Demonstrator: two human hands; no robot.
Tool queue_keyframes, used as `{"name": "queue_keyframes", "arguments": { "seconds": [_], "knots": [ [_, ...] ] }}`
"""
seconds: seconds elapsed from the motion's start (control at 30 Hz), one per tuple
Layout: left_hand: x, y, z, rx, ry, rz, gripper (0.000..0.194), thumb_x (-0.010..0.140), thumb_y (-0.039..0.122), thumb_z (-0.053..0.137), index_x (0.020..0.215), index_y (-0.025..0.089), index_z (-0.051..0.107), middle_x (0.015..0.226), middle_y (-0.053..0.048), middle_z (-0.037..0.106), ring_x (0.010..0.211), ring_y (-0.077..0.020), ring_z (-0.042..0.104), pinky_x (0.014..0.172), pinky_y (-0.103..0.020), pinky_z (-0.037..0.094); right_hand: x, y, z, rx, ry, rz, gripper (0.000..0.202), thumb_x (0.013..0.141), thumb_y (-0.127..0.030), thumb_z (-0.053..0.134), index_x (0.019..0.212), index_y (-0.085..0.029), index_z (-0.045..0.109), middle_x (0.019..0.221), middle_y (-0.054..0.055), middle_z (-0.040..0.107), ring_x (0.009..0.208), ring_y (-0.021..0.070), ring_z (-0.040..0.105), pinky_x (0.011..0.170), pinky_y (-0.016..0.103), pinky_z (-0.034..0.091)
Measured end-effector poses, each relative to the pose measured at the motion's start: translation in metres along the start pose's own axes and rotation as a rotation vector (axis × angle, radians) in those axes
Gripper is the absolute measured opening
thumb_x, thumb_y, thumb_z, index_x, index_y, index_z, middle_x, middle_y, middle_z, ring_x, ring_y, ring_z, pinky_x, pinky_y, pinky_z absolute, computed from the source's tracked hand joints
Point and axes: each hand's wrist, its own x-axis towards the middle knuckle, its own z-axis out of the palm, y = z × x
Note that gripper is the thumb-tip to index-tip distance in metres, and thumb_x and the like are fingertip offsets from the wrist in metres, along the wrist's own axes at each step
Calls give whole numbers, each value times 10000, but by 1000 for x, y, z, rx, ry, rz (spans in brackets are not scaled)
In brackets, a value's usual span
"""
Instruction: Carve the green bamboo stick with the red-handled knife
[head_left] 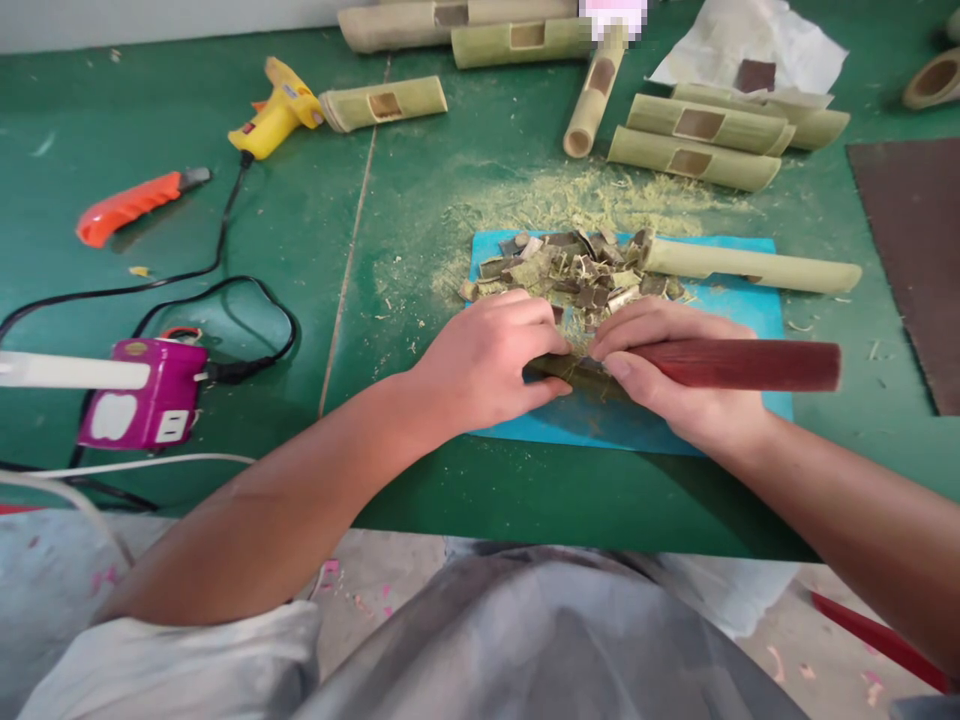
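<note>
My left hand (487,365) is closed in a pinch on the left end of a dark greenish strip, apparently bamboo (589,377), low over a blue sheet (525,428). A tool with a thick dark red wooden handle (757,365) lies in my right hand (701,412), its butt pointing right. Fingers of that hand hide the working end, which meets the strip close to my left fingertips. Just beyond both hands is a heap of brown and pale chips and shavings (585,272). A pale bamboo tube (757,265) rests across the sheet's far right part.
Notched bamboo tubes (727,165) lie at the back, with white paper (742,45) behind. On the left are a yellow hot-air gun or glue gun (279,108), an orange utility knife (135,208), and a purple power socket (150,395) with cords. Brown cloth-like sheet (911,260) lies right.
</note>
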Motion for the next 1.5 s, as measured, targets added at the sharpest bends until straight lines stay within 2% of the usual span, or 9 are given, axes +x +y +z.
{"name": "queue_keyframes", "arguments": {
  "seconds": [0.13,0.67,0.93,1.37,1.5],
  "knots": [
    [0,0,0,9,-7,-4,197,865,324,776,970,159,751,914,-54,682,859,-204,610,762,-328,452,0,0,0,-3,1,3,96,849,-279,730,758,-310,725,845,-13,773,847,211,725,836,410,592],
    [1,1,0,15,-6,4,184,871,333,764,962,174,749,907,-47,676,856,-199,603,750,-323,446,0,0,0,7,-5,7,90,848,-273,736,769,-316,736,849,-14,770,860,213,721,859,418,588],
    [0,1,0,-1,7,-2,180,867,315,761,966,165,759,908,-50,678,863,-202,611,761,-328,459,3,-2,0,-1,-35,-35,123,853,-264,710,734,-299,714,823,-6,770,798,200,722,790,385,592],
    [-2,-5,4,-44,75,52,219,885,304,744,1020,132,765,935,-66,709,880,-205,641,789,-333,485,-6,5,0,-49,89,-149,181,852,-176,663,694,-263,642,759,-6,711,702,176,674,676,362,534],
    [-2,-5,4,-49,82,54,220,884,289,739,1032,129,769,933,-70,709,872,-205,640,779,-332,487,-7,7,0,14,138,-128,212,855,-148,629,674,-258,624,713,-12,672,666,166,641,638,355,503]
  ]
}}
